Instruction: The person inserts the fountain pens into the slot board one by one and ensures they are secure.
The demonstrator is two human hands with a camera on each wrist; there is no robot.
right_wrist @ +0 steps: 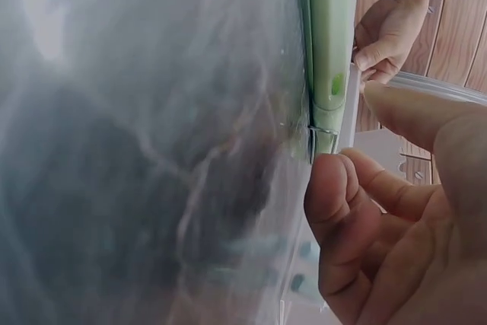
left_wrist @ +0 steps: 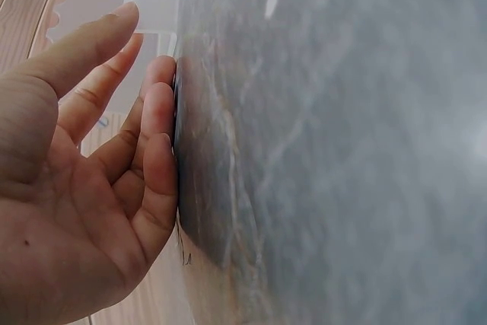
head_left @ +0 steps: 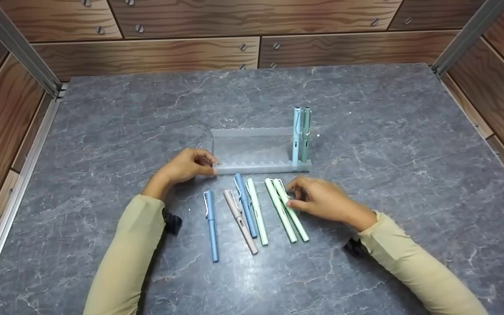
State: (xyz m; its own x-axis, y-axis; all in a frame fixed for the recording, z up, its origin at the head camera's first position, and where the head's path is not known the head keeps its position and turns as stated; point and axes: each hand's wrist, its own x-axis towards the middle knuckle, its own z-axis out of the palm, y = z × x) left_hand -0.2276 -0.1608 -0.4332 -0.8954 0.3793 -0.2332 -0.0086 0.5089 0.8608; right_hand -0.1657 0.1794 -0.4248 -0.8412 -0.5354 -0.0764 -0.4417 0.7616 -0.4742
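Note:
In the head view, my left hand [head_left: 187, 165] holds the left front corner of a clear pen rack [head_left: 256, 168] between thumb and fingers. The lower fingers rest against the table in the left wrist view. My right hand [head_left: 322, 199] is at the clip end of a light green pen [head_left: 293, 214], thumb and fingers parted beside its cap. The right wrist view shows fingertips right at the end of that green pen [right_wrist: 329, 43]. Another light green pen [head_left: 280, 212] lies alongside it. A light blue pen [head_left: 296, 135] and a dark green pen [head_left: 306, 135] stand upright at the rack's right end.
Left of the green pair lie a pale green pen [head_left: 257, 212], a blue pen [head_left: 245, 205], a greyish-pink pen [head_left: 240, 222] and another blue pen [head_left: 211, 225]. All are on the grey marbled table [head_left: 387, 131]. Wood-patterned panels [head_left: 169, 54] wall the back and sides.

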